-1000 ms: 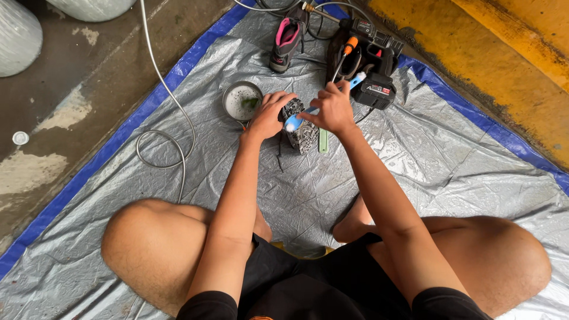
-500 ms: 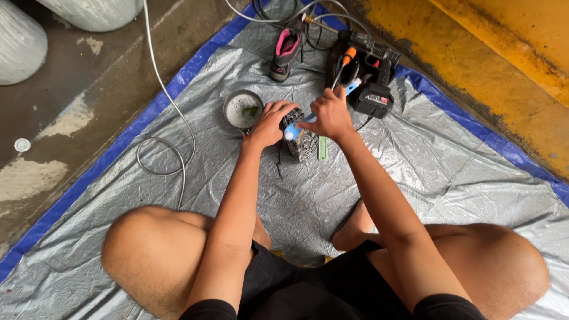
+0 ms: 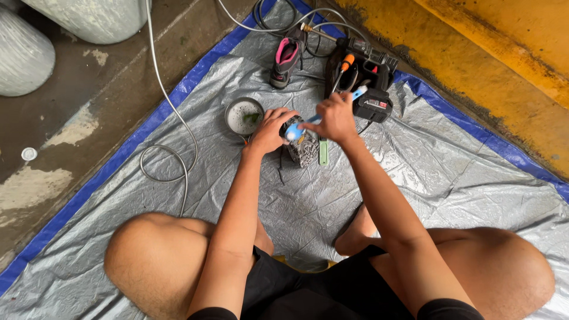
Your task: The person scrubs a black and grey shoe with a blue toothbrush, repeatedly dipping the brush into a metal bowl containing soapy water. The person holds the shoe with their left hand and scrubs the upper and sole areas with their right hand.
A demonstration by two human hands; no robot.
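I sit cross-legged on a silver tarp (image 3: 415, 160). My left hand (image 3: 269, 129) grips a grey patterned shoe (image 3: 303, 148) and holds it on the tarp. My right hand (image 3: 336, 117) is closed on a blue and white brush (image 3: 323, 115), whose head rests on the top of the shoe. A green strip (image 3: 323, 152) lies beside the shoe on its right.
A small round bowl (image 3: 243, 115) sits left of the shoe. A second shoe with pink lining (image 3: 287, 56) lies farther off. A black power tool and an orange-handled tool (image 3: 361, 71) lie behind my hands. A white hose (image 3: 172, 130) loops left. White drums (image 3: 24, 53) stand far left.
The view has shifted slightly. My right hand has moved the brush a little over the shoe; my left hand keeps its hold.
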